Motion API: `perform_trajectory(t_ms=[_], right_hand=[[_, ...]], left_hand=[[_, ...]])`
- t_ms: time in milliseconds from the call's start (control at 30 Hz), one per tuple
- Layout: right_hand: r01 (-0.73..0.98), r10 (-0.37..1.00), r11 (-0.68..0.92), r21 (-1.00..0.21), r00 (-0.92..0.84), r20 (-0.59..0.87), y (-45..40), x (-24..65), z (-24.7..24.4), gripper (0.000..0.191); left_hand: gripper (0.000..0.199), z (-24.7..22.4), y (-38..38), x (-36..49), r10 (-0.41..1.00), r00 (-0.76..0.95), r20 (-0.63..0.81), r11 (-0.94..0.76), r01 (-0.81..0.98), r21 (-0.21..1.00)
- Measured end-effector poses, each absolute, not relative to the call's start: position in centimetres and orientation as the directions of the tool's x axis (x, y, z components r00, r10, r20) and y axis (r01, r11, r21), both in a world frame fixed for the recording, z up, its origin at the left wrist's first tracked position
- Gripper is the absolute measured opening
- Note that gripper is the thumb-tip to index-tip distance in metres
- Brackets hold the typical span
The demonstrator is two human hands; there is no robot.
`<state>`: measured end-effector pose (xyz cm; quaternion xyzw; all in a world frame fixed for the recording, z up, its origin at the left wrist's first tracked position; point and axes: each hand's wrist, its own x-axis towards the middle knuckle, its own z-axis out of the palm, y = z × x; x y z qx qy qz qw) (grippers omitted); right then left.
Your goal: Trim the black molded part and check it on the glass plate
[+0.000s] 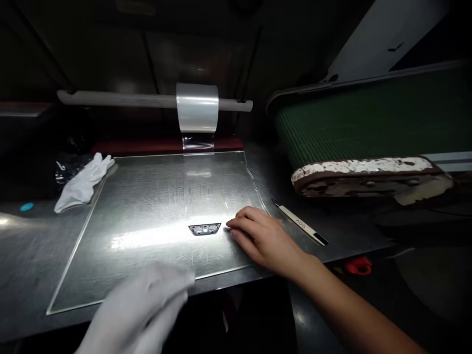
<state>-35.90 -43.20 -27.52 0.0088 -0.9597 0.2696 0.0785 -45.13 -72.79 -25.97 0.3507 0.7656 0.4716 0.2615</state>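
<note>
A small dark trapezoid plastic part [204, 229] lies on the clear sheet [147, 189] that covers the metal table. My bare right hand [260, 236] is just right of the part, not touching it. Its fingers are loosely bent, with a small gap between thumb and forefinger, and I see nothing in them. At the lower left, my left hand [143, 305] wears a white glove and hangs over the sheet's front edge. Motion smears its fingers, so whether it holds anything is hidden. Right of my right hand rests a pale pen-like tool [300, 223] marked A06.
Behind the sheet, a roll of clear film [198, 108] hangs on a bar [129, 100], its end reaching down to the sheet. A white glove [84, 183] lies at the left, near a blue disc [26, 207]. A green conveyor belt [368, 118] juts in from the right.
</note>
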Motion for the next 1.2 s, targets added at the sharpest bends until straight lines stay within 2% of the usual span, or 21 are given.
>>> perform_trajectory(t_ms=[33, 67, 133, 200, 300, 833, 967, 1200], right_hand=[[-0.076, 0.016, 0.867, -0.492, -0.983, 0.180, -43.5, -36.2, -27.8, 0.024], [-0.091, 0.006, 0.880, -0.467, -0.979, 0.202, -43.8, -36.5, -27.9, 0.026], [-0.118, -0.012, 0.898, -0.424, -0.970, 0.244, -44.3, -37.2, -28.2, 0.028], [-0.130, -0.022, 0.907, -0.400, -0.964, 0.265, -44.6, -37.8, -28.4, 0.030], [-0.134, -0.032, 0.913, -0.386, -0.965, 0.259, -44.9, -38.2, -28.7, 0.029], [-0.128, -0.021, 0.882, -0.454, -0.972, 0.233, -45.8, -37.0, -28.7, 0.026], [-0.109, -0.010, 0.877, -0.469, -0.978, 0.208, -46.0, -37.3, -28.3, 0.021], [-0.127, -0.057, 0.895, -0.427, -0.983, 0.173, -46.6, -38.6, -28.0, 0.026]], left_hand=[[0.021, -25.7, -71.7, -46.3, 0.788, -0.616, -0.007, 0.308, 0.383, 0.871], [0.022, -25.6, -70.4, -47.3, 0.806, -0.586, 0.080, 0.318, 0.544, 0.776], [0.023, -25.7, -68.0, -49.0, 0.854, -0.497, 0.153, 0.325, 0.740, 0.588], [0.026, -26.0, -66.2, -49.9, 0.883, -0.445, 0.150, 0.339, 0.825, 0.452], [0.030, -26.4, -65.2, -50.1, 0.886, -0.443, 0.140, 0.368, 0.852, 0.373], [0.023, -26.1, -65.4, -49.5, 0.895, -0.443, 0.040, 0.403, 0.846, 0.348], [0.023, -26.1, -65.4, -49.6, 0.892, -0.452, 0.029, 0.409, 0.831, 0.377], [0.026, -26.2, -65.4, -50.0, 0.875, -0.483, 0.006, 0.424, 0.774, 0.470]])
